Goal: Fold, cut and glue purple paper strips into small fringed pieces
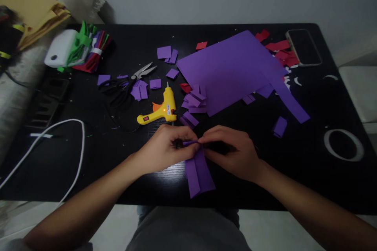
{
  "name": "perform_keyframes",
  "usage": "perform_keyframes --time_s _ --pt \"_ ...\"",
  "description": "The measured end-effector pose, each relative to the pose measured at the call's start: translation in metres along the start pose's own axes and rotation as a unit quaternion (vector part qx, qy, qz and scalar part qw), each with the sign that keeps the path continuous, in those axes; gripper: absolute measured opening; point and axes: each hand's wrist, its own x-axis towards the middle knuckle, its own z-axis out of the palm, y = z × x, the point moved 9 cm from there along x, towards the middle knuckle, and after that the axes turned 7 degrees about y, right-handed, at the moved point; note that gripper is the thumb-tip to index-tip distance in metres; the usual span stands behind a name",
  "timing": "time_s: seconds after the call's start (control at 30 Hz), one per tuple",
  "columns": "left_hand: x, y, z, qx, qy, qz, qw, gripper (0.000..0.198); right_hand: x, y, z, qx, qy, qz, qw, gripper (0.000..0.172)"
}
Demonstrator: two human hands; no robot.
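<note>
Both hands meet over the front of the black table around a creased strip of purple paper (200, 174). My left hand (169, 145) pinches its upper end between thumb and fingers. My right hand (232, 149) grips the same end from the other side, fingertips nearly touching those of the left. The strip's lower part hangs toward me, with a lengthwise fold line. Just beyond my left hand lies a yellow glue gun (160, 108) with a small orange light showing. Folded purple paper pieces (196, 100) are heaped past my fingertips.
A large purple sheet (232, 70) covers the back middle, with red scraps (279, 49) and a phone (304, 47) to its right. Black-handled scissors (132, 80) lie left of the glue gun. Further left are bundled colored strips (88, 51) and a white cable (81, 153). A ring (328, 145) lies right.
</note>
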Motion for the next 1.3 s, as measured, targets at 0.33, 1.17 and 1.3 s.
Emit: perform_keyframes --time_s 0.33,1.17,1.3 --pt "0.0007 0.0029 0.0018 0.0 -0.034 0.005 0.999 0.009 -0.001 0.0015 0.0022 0.002 -0.022 0.001 1.0 0.018" --pt "0.0002 -0.0003 0.0043 -0.015 -0.051 -0.02 0.998 0.007 -0.0046 0.0055 0.0073 -0.006 -0.056 0.013 0.998 0.022" --pt "-0.0003 0.0012 0.0036 0.004 -0.043 -0.014 0.999 0.008 -0.0042 0.0041 0.0093 -0.006 -0.069 0.013 0.998 0.023"
